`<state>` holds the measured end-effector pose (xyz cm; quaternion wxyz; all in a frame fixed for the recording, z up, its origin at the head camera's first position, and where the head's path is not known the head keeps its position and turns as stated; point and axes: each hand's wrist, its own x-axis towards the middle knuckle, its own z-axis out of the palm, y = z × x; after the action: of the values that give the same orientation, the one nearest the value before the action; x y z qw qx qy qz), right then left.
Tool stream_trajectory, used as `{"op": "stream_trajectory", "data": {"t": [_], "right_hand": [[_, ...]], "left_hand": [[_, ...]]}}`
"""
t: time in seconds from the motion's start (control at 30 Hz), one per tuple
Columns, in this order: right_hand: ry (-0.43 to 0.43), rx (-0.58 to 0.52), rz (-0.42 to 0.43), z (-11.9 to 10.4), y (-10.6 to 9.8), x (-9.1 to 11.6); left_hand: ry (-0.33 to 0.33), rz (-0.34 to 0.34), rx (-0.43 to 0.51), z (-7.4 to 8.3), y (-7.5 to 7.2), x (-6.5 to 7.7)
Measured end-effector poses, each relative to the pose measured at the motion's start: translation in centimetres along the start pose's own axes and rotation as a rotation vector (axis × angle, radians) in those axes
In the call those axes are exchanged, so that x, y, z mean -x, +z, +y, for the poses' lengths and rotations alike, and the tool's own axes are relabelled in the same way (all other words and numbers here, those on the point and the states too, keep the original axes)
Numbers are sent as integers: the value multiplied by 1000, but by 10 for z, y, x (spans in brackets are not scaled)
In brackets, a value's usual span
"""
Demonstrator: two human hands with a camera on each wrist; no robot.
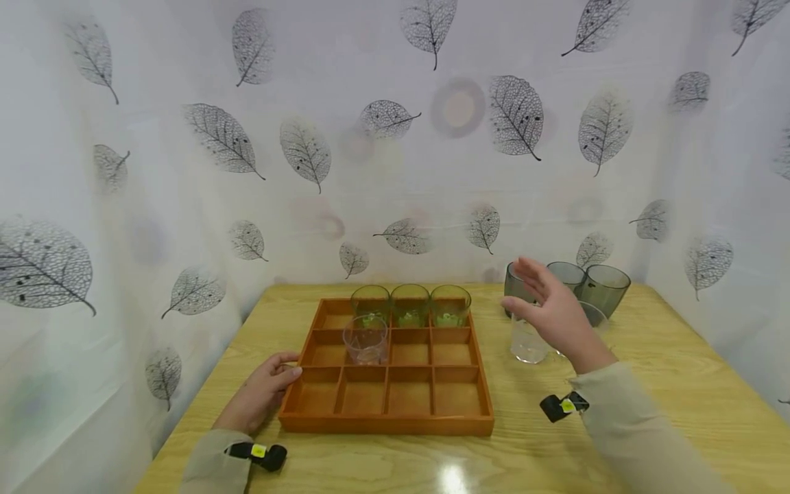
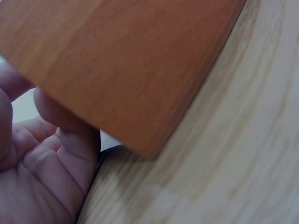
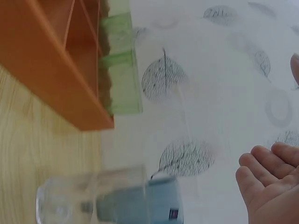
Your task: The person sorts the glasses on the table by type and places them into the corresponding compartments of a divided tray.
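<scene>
My left hand [image 1: 265, 384] holds the left rim of a brown wooden compartment tray [image 1: 385, 424], its fingertips hidden behind the edge in the left wrist view. A clear cup [image 1: 366, 343] stands in the tray's middle row. Along the back row sit three green-tinted cups [image 1: 410, 309]. On the right, my right hand [image 1: 555, 315] is raised with fingers extended and the thumb apart, holding nothing. Beneath and beside it a clear cup [image 1: 529, 346] stands on the table, with more clear glass partly hidden behind the hand.
Three grey-tinted cups [image 1: 606, 285] stand at the table's back right, one partly behind the right hand. A pale curtain [image 1: 382, 178] with leaf prints hangs behind the wooden table [image 1: 524, 446]. The tray's dividers [image 1: 386, 391] form several square compartments.
</scene>
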<state>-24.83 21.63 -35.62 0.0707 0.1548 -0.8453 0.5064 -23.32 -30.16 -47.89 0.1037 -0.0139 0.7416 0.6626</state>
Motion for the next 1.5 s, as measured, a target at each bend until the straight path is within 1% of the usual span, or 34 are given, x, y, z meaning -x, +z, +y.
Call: {"op": "stream_trajectory", "data": {"t": [0.23, 0.47, 0.57, 0.67, 0.93, 1.07, 1.27, 1.37, 1.5], "right_hand": [[33, 94, 43, 28, -33, 14], [89, 149, 61, 58, -65, 23], [99, 167, 74, 71, -74, 25], [112, 163, 73, 81, -81, 27], [145, 163, 52, 108, -84, 32], [145, 143, 52, 119, -82, 31], [182, 168, 20, 134, -76, 29], [198, 141, 9, 140, -73, 28], [199, 99, 13, 144, -69, 27]], "left_hand": [[-7, -5, -14, -1, 0, -1], [-12, 4, -23, -3, -1, -2], [-11, 4, -22, -3, -1, -2], [-11, 5, -32, -2, -1, -1], [-8, 14, -46, 0, 0, 0], [-3, 8, -41, -1, 0, 0], [-3, 11, -44, -2, 0, -1], [-3, 10, -44, -2, -1, -1], [-4, 9, -38, -1, -1, -1]]}}
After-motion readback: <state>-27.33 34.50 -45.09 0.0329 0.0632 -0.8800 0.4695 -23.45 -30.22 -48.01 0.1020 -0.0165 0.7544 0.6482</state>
